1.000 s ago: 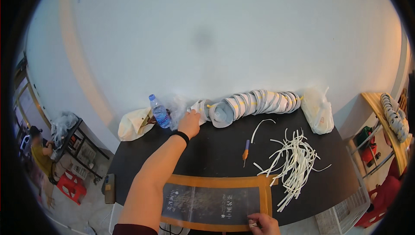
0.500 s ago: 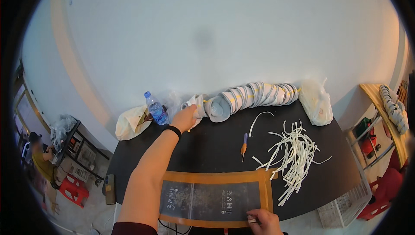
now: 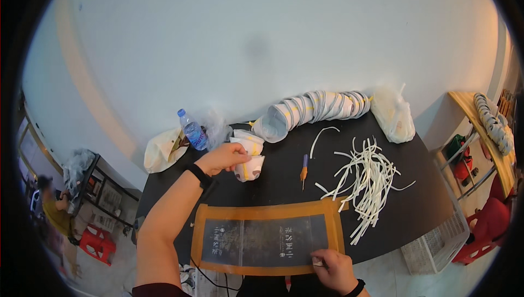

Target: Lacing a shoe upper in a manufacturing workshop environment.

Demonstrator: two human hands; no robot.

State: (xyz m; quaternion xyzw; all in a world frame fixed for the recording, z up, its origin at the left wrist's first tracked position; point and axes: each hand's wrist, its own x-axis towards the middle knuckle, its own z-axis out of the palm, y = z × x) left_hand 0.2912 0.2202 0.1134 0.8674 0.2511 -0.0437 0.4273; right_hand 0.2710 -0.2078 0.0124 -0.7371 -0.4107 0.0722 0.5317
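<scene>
My left hand (image 3: pixel 222 158) pinches a white curved fabric piece (image 3: pixel 249 169) with a yellow stripe, lifted over the table's left part. Right behind it sits a similar white piece (image 3: pixel 248 140). At the near edge, my right hand (image 3: pixel 333 269) is closed at the lower right corner of a flat dark panel (image 3: pixel 262 239) framed in brown tape. A small pale bit shows between its fingers, too small to name. Farther back lies a long nested row of white pieces (image 3: pixel 316 110) with grey rims and yellow marks.
A tool with a purple and orange handle (image 3: pixel 304 168) lies mid-table beside a pile of white strips (image 3: pixel 368 188). Along the back stand a water bottle (image 3: pixel 192 130), a cream cloth item (image 3: pixel 162 149) and a white plastic bag (image 3: pixel 394 114). Another person (image 3: pixel 57 209) is at far left.
My left hand has drawn back toward me from the near end of the row, bringing a white fabric piece with it. My right hand stays at the panel's corner.
</scene>
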